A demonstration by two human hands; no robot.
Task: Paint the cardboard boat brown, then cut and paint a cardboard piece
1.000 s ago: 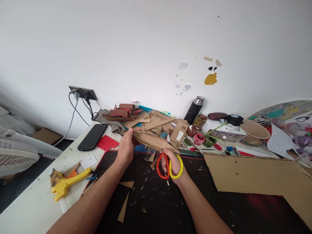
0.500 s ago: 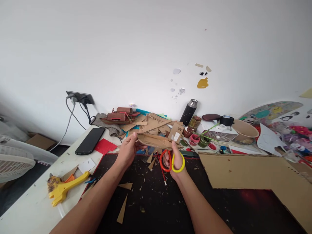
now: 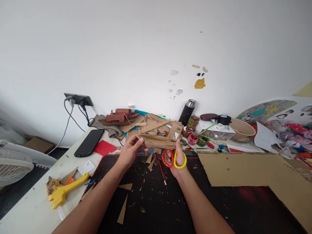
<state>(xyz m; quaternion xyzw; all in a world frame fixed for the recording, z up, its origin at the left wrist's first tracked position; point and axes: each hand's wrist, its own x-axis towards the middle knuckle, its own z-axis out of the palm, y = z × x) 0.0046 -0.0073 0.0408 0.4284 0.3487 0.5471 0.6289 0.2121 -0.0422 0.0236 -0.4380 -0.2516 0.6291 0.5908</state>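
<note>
Cardboard strip (image 3: pixel 158 141), long and folded, hangs level above the far edge of the black mat (image 3: pixel 170 201), held at both ends. The left hand (image 3: pixel 131 151) pinches its left end: the thumb lies over the near face and the other fingers curl behind, so the strip's tip sits just past the fingertips (image 3: pixel 140 139). The right hand (image 3: pixel 177 156) meets the strip's right end from below, with the thumb pointing up against the near side. That same hand carries a pair of scissors (image 3: pixel 174 158); its fingers are threaded through the red loop and the yellow loop, closed around them, and the handles hang just beneath the strip. The blades are hidden behind the hand and the cardboard, so whether they bite into the strip cannot be told.

Behind the strip lies a heap of cardboard scraps (image 3: pixel 153 125), with a small red-brown model boat (image 3: pixel 117 117) at its left end. A black flask (image 3: pixel 187 112) stands near the wall, right of the heap, and small paint pots (image 3: pixel 195 139) sit near it. A dark phone (image 3: pixel 89 143) rests on the white table (image 3: pixel 36 208) beside a red corrugated piece (image 3: pixel 104 148). A yellow glue gun (image 3: pixel 64 191) lies at the mat's left edge. A large cardboard sheet (image 3: pixel 246 170) covers the mat's right part.
</note>
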